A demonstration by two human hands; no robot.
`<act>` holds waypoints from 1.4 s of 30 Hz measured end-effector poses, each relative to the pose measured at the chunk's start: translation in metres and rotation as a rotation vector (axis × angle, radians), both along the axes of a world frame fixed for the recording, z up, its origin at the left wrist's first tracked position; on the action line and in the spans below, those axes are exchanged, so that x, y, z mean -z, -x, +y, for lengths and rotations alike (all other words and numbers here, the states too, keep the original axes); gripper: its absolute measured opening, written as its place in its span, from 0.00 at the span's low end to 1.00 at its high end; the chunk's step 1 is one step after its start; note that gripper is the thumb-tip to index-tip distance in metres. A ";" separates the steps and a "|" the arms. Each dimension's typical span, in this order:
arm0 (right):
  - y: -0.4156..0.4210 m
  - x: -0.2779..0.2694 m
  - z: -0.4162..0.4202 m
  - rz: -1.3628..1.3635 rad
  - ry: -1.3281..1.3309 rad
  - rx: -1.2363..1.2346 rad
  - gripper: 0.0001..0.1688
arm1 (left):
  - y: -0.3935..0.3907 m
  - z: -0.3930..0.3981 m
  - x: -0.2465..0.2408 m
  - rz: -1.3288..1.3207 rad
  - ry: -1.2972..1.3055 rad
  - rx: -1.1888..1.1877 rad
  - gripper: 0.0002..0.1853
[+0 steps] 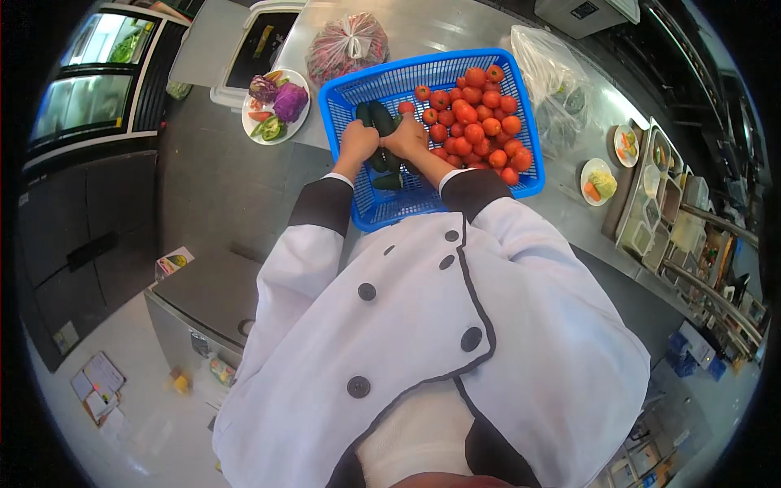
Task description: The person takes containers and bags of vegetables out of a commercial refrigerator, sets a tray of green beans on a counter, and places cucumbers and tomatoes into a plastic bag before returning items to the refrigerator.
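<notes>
A blue plastic basket [431, 58] lies in front of me, across the edge of a steel counter. Dark green cucumbers [381, 118] fill part of its left side, and many red tomatoes [475, 131] are heaped on its right. My left hand [359, 141] is on the cucumbers, fingers curled. Beside it, my right hand [407, 137] reaches over the cucumbers too, its fingertips close to the left hand. A single tomato [406, 107] sits just beyond the right hand. How firmly either hand grips a cucumber is hidden by the fingers.
A white plate with cut purple cabbage and pepper [251, 125] stands left of the basket. A tied bag of red chillies [348, 49] lies behind it. To the right are a clear plastic bag [552, 91], two small vegetable plates and steel food pans [650, 189].
</notes>
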State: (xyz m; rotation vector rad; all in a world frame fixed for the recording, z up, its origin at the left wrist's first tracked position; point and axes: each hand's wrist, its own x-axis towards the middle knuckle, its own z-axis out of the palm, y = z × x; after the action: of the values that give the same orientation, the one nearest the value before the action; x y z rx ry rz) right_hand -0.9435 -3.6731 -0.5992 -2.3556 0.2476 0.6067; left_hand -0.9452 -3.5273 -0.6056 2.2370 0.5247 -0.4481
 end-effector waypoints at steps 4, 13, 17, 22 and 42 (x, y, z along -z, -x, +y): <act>-0.002 -0.022 -0.015 -0.030 -0.095 0.053 0.53 | -0.003 -0.012 -0.020 -0.095 -0.163 0.028 0.23; 0.047 -0.138 -0.167 -0.546 -0.674 0.376 0.35 | -0.027 -0.030 -0.021 -0.045 -0.525 0.365 0.38; 0.094 -0.167 -0.265 -0.754 -0.547 0.699 0.37 | -0.037 -0.024 -0.004 -0.048 -0.458 0.322 0.39; 0.127 -0.114 -0.335 -0.765 -0.624 1.019 0.31 | -0.024 -0.027 0.008 -0.158 -0.401 0.465 0.34; 0.180 0.041 -0.362 -0.283 0.037 0.847 0.39 | 0.049 -0.093 -0.034 0.088 -0.511 0.848 0.29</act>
State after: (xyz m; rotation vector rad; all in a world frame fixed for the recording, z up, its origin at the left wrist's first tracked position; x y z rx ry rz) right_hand -1.1230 -4.0354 -0.6406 -2.0628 1.0479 -0.1395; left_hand -0.9945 -3.6206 -0.5720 2.8865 -0.3562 -0.9155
